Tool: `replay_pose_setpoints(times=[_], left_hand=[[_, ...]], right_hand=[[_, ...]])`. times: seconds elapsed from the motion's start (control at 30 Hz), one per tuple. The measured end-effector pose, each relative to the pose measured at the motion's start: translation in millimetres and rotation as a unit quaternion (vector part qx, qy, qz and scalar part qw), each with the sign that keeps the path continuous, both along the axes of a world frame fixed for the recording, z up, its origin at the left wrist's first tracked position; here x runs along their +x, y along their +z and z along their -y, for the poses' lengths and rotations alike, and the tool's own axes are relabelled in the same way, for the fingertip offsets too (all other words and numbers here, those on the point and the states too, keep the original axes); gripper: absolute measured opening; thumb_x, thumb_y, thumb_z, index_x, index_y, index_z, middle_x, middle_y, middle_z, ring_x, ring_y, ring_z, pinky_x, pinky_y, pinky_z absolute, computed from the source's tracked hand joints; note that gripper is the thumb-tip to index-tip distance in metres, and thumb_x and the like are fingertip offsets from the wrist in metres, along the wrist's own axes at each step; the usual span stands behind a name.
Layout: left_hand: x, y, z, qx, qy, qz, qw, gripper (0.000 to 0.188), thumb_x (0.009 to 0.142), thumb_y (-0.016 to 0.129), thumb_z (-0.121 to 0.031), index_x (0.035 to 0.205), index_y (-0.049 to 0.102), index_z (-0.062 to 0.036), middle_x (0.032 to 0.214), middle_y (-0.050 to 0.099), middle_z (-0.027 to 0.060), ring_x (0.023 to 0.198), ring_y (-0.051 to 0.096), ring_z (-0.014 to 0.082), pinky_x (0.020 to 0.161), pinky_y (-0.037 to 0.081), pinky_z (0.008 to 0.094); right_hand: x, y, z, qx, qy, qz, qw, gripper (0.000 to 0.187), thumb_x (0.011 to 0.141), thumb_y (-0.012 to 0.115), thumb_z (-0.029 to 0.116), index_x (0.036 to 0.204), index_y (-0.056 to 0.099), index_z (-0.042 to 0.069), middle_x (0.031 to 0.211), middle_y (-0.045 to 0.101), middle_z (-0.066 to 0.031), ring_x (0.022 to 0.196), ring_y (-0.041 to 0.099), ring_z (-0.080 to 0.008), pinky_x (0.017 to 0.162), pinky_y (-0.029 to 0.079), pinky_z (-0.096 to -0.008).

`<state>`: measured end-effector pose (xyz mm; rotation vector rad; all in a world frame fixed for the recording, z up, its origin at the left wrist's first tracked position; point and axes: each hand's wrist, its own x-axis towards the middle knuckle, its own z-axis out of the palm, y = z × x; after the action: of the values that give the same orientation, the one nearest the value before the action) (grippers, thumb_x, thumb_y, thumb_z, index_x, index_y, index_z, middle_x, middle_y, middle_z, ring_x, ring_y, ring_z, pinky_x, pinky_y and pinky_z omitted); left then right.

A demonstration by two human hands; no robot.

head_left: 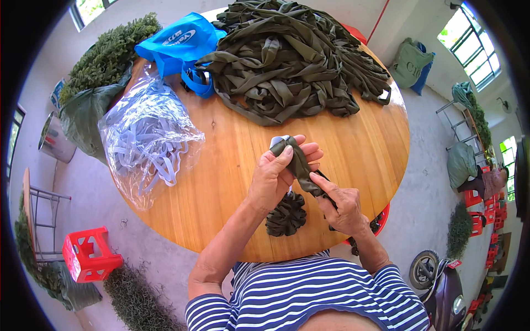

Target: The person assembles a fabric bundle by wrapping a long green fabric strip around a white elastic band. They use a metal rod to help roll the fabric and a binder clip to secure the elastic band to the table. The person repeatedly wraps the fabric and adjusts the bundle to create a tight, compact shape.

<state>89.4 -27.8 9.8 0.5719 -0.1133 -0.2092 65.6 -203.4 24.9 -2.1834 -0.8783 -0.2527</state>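
Note:
Between my hands is a dark olive fabric tube (298, 163), slanting over the near half of the round table. My left hand (274, 172) grips its upper end, thumb on top, other fingers partly spread behind it. A white piece (277, 141) shows by that thumb; its kind is unclear. Closed around the tube's lower part is my right hand (345, 208), its index finger pressed along the fabric. A gathered dark scrunchie (286, 215) lies on the table under my left wrist. Farther back rises a big heap of olive fabric tubes (281, 66).
On the left of the table (221, 204) lie a clear plastic bag (149, 138) of white elastic bands and a blue bag (179, 44). A red basket (382, 219) sits beyond the near right edge. A red stool (91, 255) and a motorbike (444, 292) stand on the floor.

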Motion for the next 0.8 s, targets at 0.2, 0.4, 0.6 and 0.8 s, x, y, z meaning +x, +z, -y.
replay_pose_setpoints(times=[0.2,0.4,0.6,0.8], left_hand=[[-5,2,10,0.033,0.002,0.035,0.999,0.039,0.092,0.042,-0.019,0.126,0.034,-0.0003,0.115,0.053,0.0178,0.109,0.051,0.0283,0.092,0.043,0.0402],[-8,8,12,0.027,0.013,0.014,0.999,0.038,0.093,0.04,-0.022,0.124,0.037,-0.0005,0.116,0.053,0.0175,0.111,0.05,0.0281,0.092,0.043,0.0407],[-4,1,2,-0.044,0.024,-0.019,0.999,0.038,0.093,0.036,-0.03,0.113,0.046,0.0002,0.109,0.056,0.0177,0.105,0.053,0.0292,0.09,0.044,0.0403],[-10,-6,15,0.06,0.003,-0.018,0.998,0.036,0.093,0.037,-0.027,0.109,0.049,0.0027,0.103,0.058,0.0177,0.096,0.058,0.0231,0.087,0.045,0.0355]], right_hand=[[-3,-4,-6,0.063,-0.031,0.002,0.998,0.046,0.071,0.059,-0.001,0.116,0.052,0.005,0.094,0.063,-0.014,0.066,0.063,-0.0245,0.056,0.049,-0.0295],[-2,-17,-19,0.08,-0.049,0.049,0.994,0.046,0.07,0.059,-0.002,0.116,0.052,0.004,0.093,0.063,-0.0139,0.062,0.063,-0.0236,0.055,0.049,-0.0298],[-2,-15,-18,0.054,-0.04,0.055,0.996,0.046,0.07,0.058,-0.002,0.115,0.053,0.004,0.093,0.063,-0.0141,0.063,0.063,-0.0233,0.054,0.049,-0.0299],[-3,-17,-24,0.081,-0.076,0.023,0.994,0.037,0.076,0.056,-0.001,0.113,0.053,0.002,0.093,0.063,-0.0134,0.066,0.064,-0.0196,0.059,0.049,-0.027]])
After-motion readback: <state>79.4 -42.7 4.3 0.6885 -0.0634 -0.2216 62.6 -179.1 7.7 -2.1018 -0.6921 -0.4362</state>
